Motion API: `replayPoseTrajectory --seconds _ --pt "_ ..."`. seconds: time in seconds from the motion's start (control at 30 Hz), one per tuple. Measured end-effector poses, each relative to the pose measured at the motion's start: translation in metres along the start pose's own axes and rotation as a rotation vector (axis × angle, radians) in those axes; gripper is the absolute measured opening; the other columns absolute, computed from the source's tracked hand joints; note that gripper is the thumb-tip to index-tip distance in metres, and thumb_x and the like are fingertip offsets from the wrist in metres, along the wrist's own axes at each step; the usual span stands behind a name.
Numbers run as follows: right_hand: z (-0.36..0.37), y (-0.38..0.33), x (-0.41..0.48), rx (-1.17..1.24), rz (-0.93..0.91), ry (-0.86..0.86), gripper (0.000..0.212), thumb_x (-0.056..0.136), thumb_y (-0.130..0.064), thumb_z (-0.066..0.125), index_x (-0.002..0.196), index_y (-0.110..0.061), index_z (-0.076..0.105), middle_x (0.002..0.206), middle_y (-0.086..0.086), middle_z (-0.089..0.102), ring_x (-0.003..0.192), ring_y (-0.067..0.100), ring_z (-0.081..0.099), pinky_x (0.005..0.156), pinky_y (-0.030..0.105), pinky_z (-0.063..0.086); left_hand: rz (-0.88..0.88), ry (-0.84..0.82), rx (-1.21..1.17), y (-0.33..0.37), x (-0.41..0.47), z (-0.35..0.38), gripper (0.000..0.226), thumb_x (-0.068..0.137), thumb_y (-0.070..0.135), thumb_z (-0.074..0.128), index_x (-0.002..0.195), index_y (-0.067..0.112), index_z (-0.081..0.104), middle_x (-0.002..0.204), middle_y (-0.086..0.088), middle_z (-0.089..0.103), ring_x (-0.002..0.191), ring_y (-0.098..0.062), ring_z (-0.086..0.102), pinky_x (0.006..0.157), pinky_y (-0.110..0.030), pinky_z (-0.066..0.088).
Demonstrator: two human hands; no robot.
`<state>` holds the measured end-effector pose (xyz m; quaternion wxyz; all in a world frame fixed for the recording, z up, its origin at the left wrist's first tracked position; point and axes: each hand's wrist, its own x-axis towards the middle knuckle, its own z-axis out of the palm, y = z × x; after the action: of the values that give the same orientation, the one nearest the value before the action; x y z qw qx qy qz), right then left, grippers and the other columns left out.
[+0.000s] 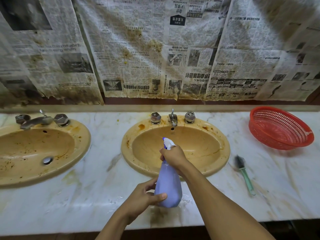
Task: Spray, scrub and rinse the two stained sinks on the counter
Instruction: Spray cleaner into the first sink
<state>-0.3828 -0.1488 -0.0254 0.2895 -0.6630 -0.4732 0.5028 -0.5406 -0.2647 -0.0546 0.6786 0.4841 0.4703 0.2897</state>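
As the spray bottle (168, 186) is held above the near rim of the right sink (223, 153), nozzle aimed into the bowl, spraying is judged the step in hand; the right grip (172, 157) is curled round its neck, the left grip (143, 196) round its base. A trigger squeeze is called for next; the left sink (83, 139), brush (244, 174) and red basket (280, 129) are seen well aside on the counter (103, 201), nothing blocking.
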Motion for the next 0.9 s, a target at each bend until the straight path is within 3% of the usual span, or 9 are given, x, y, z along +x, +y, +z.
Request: replayPoseTrajectory --seconds 0.07,0.13,0.17,0.23,0.37,0.47,0.57,0.63,0.9 --pt "0.012 -0.004 -0.004 -0.007 -0.023 -0.046 0.026 0.096 -0.022 0.059 0.118 -0.012 0.070 0.074 0.001 0.070 0.071 0.018 0.061 0.086 0.042 0.055 0.001 0.020 -0.015 -0.006 -0.007 -0.006 0.060 0.082 0.032 0.083 0.139 0.036 0.063 0.132 0.001 0.070 0.120 -0.028 0.067 0.098 -0.041 0.058" --pt "0.021 -0.006 -0.008 0.019 -0.083 -0.127 0.037 0.096 -0.022 0.058 0.130 -0.036 0.053 0.085 0.003 0.070 0.078 0.019 0.062 0.079 0.037 0.052 0.002 0.044 -0.032 -0.010 -0.014 -0.013 0.063 0.079 0.032 0.084 0.138 0.035 0.063 0.131 0.003 0.071 0.120 -0.027 0.067 0.094 -0.039 0.059" --pt "0.025 -0.006 -0.010 0.019 -0.100 -0.148 0.037 0.096 -0.022 0.059 0.127 -0.039 0.051 0.088 0.004 0.071 0.081 0.019 0.062 0.077 0.036 0.051 0.000 0.056 -0.041 -0.012 -0.017 -0.017 0.065 0.078 0.033 0.085 0.138 0.035 0.063 0.131 0.003 0.071 0.121 -0.027 0.066 0.093 -0.039 0.060" --pt "0.031 -0.006 -0.013 0.011 -0.067 -0.119 0.019 0.096 -0.024 0.059 0.113 -0.023 0.067 0.089 0.004 0.073 0.081 0.019 0.063 0.079 0.040 0.053 -0.009 0.071 -0.047 -0.015 -0.023 -0.022 0.067 0.075 0.033 0.086 0.138 0.035 0.064 0.130 0.003 0.071 0.121 -0.027 0.066 0.094 -0.041 0.060" --pt "0.050 -0.003 -0.017 0.017 -0.026 -0.071 0.033 0.095 -0.018 0.057 0.122 -0.001 0.065 0.071 0.003 0.068 0.063 0.020 0.057 0.064 0.030 0.047 -0.030 0.099 -0.048 -0.019 -0.033 -0.028 0.069 0.073 0.034 0.088 0.137 0.037 0.064 0.131 0.004 0.071 0.119 -0.025 0.068 0.098 -0.048 0.058" --pt "0.058 -0.001 -0.018 0.026 -0.030 -0.084 0.034 0.094 -0.017 0.057 0.123 -0.002 0.065 0.066 0.003 0.067 0.057 0.017 0.055 0.061 0.030 0.049 -0.023 0.122 -0.037 -0.021 -0.039 -0.030 0.067 0.073 0.033 0.087 0.136 0.037 0.065 0.128 0.007 0.072 0.119 -0.022 0.068 0.094 -0.043 0.060" --pt "0.062 -0.001 -0.023 0.053 -0.067 -0.153 0.036 0.095 -0.018 0.059 0.128 -0.003 0.061 0.078 0.006 0.063 0.070 0.016 0.056 0.067 0.032 0.052 -0.022 0.137 -0.036 -0.025 -0.048 -0.036 0.067 0.073 0.035 0.087 0.136 0.036 0.065 0.128 0.008 0.072 0.122 -0.020 0.065 0.092 -0.039 0.061" --pt "0.066 0.000 -0.028 0.058 -0.097 -0.202 0.042 0.097 -0.020 0.058 0.139 -0.019 0.054 0.082 0.003 0.061 0.078 0.015 0.057 0.067 0.027 0.047 -0.031 0.132 -0.030 -0.027 -0.055 -0.039 0.068 0.072 0.039 0.088 0.136 0.038 0.065 0.129 0.008 0.072 0.122 -0.021 0.065 0.094 -0.041 0.060" --pt "0.085 0.009 -0.043 -0.023 -0.051 -0.224 0.060 0.096 -0.020 0.053 0.154 -0.029 0.040 0.079 0.006 0.068 0.068 0.009 0.061 0.066 0.022 0.048 -0.089 0.159 -0.115 -0.045 -0.075 -0.032 0.069 0.067 0.034 0.094 0.132 0.035 0.068 0.125 0.003 0.073 0.117 -0.024 0.070 0.093 -0.047 0.061"
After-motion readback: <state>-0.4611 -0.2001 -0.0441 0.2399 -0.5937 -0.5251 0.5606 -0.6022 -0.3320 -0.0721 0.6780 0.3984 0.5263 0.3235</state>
